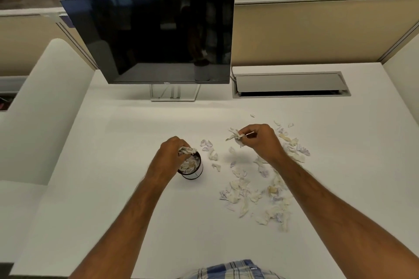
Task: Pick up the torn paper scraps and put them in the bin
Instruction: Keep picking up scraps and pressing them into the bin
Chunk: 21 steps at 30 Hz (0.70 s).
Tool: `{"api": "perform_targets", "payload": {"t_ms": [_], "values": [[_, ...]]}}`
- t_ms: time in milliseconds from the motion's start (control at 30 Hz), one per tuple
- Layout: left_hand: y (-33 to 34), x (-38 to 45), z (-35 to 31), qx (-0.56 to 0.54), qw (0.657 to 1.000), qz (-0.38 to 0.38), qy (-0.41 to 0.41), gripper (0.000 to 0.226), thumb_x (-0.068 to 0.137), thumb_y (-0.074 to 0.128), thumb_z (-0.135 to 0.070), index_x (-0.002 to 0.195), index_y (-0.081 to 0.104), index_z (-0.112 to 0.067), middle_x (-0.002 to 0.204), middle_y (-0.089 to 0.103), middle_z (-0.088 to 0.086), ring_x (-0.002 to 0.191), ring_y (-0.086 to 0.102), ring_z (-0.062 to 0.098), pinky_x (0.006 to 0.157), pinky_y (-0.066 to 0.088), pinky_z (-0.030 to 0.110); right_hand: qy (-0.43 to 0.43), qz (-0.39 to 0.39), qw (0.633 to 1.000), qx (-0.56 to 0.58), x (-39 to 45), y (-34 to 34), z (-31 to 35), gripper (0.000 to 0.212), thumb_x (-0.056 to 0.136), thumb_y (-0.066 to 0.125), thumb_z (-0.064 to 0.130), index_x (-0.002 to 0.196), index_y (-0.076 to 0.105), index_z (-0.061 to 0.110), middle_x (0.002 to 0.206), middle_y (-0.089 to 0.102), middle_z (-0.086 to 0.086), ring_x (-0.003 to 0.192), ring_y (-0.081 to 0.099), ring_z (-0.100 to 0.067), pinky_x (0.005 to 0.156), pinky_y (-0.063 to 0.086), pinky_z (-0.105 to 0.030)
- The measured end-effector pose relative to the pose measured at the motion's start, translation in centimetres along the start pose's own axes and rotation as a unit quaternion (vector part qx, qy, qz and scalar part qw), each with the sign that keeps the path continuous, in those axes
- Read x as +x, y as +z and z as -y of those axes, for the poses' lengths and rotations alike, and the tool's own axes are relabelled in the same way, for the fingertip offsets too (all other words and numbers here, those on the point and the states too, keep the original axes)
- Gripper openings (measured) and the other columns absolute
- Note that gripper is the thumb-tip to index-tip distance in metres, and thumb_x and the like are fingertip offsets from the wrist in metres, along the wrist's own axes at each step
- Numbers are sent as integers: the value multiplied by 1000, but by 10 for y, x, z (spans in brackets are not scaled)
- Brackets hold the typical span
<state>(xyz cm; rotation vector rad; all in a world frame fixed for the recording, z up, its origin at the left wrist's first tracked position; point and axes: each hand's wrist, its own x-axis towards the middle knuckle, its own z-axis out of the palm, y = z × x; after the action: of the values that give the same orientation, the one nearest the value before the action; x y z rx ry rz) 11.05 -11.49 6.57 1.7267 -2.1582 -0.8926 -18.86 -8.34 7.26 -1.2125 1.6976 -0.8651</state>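
Head view, hidden: your left hand (173,150) covers the near-left rim of the bin (194,171), so you see only the far-right part of its mouth; your fingertips are buried in paper there.
Cut off: your forearms run out of the picture at 6 o'clock, and a strip of plaid shirt (233,269) shows at the bottom edge.
Hard to make out: the single scraps in the heap blur together; their count cannot be told.
Left grip: fingers curled round a wad of scraps (187,150), held right over the bin mouth.
Right grip: your right hand (260,140) pinches a few scraps (235,135) between thumb and fingers, lifted off the desk.
Bin: small dark cylinder with a pale band low on its wall, upright, already holding white paper.
Loose scraps: the torn paper scraps (256,192) lie at 3 to 5 o'clock of the bin, white and cream, some with bluish edges; a few lie just beside the bin at 2 o'clock.
Edges: the white desk (113,176) drops off at 9 o'clock.
Far side: monitor (156,38) at 12 o'clock, cable tray (290,85) at 1 o'clock, both well apart from the hands.
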Motion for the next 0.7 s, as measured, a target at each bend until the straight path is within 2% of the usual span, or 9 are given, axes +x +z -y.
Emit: {"api": "perform_targets", "payload": {"t_ms": [67, 167, 300, 500, 600, 700], "values": [[5, -7, 4, -2, 1000, 18, 0, 21, 84, 73, -10, 102, 73, -21, 100, 63, -4, 91, 63, 15, 79, 53, 33, -10, 3, 1000, 10, -7, 6, 10, 7, 83, 83, 15, 89, 80, 18, 68, 76, 6, 62, 69, -4, 56, 47, -11], [11, -16, 10, -26, 999, 38, 9, 33, 80, 75, -20, 110, 67, -31, 104, 61, -10, 93, 62, 8, 83, 55, 34, -21, 14, 1000, 13, -14, 17, 22, 8, 83, 83, 16, 90, 80, 18, 70, 76, 6, 64, 69, -5, 56, 47, -15], [9, -24, 19, -51, 999, 5, 15, 52, 76, 86, -21, 121, 62, -25, 114, 58, -9, 102, 60, 12, 87, 54, 30, -43, 36, 998, 10, -21, 35, 36, 8, 83, 81, 15, 91, 80, 19, 74, 77, 6, 70, 72, -9, 62, 53, -19], [2, -39, 31, -55, 995, -75, 22, 28, 84, 79, -14, 100, 63, -31, 97, 61, -19, 86, 58, 8, 78, 52, 28, -65, 76, 995, -20, -24, 71, 54, 10, 86, 77, 11, 91, 80, 18, 77, 77, 9, 72, 73, -6, 60, 51, -16], [-1, -48, 35, -67, 992, -106, 14, 23, 90, 72, -11, 100, 64, -30, 96, 61, -18, 85, 59, 6, 76, 48, 20, -80, 96, 991, -41, -22, 92, 60, 11, 85, 76, 8, 89, 80, 17, 79, 76, 12, 72, 72, -4, 62, 55, -19], [-5, -54, 37, -96, 986, -134, -2, 24, 91, 68, -8, 104, 63, -27, 100, 61, -18, 87, 59, 4, 74, 44, 11, -97, 120, 983, -103, -18, 112, 61, 15, 84, 73, 6, 93, 79, 17, 81, 69, 15, 69, 64, -1, 63, 48, -14]]}}
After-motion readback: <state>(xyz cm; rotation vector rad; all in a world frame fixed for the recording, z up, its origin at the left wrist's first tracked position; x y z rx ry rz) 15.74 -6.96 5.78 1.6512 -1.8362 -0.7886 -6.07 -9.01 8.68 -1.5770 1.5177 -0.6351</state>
